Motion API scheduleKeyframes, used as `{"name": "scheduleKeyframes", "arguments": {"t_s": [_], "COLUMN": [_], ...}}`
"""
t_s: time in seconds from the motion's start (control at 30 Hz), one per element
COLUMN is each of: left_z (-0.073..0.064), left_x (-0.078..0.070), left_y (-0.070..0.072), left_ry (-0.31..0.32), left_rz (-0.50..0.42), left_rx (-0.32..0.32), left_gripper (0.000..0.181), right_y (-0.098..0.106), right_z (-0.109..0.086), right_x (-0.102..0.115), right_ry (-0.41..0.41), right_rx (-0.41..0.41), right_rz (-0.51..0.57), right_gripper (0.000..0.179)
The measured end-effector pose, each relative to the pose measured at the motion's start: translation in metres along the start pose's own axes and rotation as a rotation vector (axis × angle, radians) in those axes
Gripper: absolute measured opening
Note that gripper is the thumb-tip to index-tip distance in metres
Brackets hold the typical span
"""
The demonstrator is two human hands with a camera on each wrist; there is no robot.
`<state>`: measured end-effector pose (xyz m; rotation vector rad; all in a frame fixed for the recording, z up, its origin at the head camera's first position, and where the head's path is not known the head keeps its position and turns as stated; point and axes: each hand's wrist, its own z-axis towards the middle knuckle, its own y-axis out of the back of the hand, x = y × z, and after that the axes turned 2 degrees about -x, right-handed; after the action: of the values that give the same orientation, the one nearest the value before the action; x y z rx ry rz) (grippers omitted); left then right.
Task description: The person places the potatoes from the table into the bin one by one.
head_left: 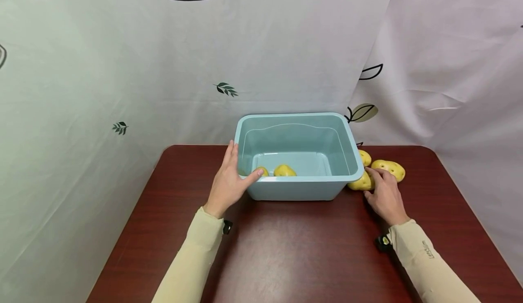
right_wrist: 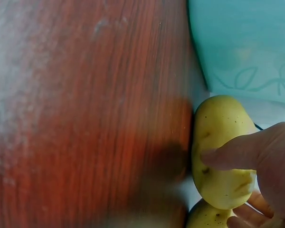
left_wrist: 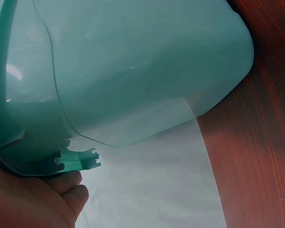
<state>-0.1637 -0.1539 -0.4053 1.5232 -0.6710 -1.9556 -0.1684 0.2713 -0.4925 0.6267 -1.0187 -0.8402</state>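
In the head view a light blue plastic bin [head_left: 298, 189] stands on the table with two yellow potatoes [head_left: 284, 171] inside near its front wall. My left hand [head_left: 228, 180] rests at the front left corner, its fingers fairly straight along the left side and its thumb over the front rim. The left wrist view shows that hand [left_wrist: 35, 202] against the bin's rim. Right of the bin, my right hand [head_left: 385, 198] holds a potato [right_wrist: 221, 142], thumb on its near side and fingertips partly hidden behind it. Another potato [head_left: 389, 170] lies beyond the hand.
One more potato [head_left: 365, 158] lies behind, beside the bin's right wall. The dark red wooden table [head_left: 286, 248] ends at a pale cloth backdrop [head_left: 286, 53] with leaf prints, close behind the bin.
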Motion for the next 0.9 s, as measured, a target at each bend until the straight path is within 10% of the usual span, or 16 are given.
{"name": "scheduleKeyframes", "arguments": {"t_s": [0.9], "left_z": [0.0], "left_x": [-0.0001], "left_y": [0.0002], "left_ry": [-0.003], "left_rz": [0.007], "left_rx": [-0.006], "left_gripper": [0.11], "right_y": [0.0059], "right_z": [-0.0022], "right_x": [-0.0015], "right_ry": [0.01], "right_rx": [0.063], "right_rz": [-0.007], "right_gripper": [0.069]}}
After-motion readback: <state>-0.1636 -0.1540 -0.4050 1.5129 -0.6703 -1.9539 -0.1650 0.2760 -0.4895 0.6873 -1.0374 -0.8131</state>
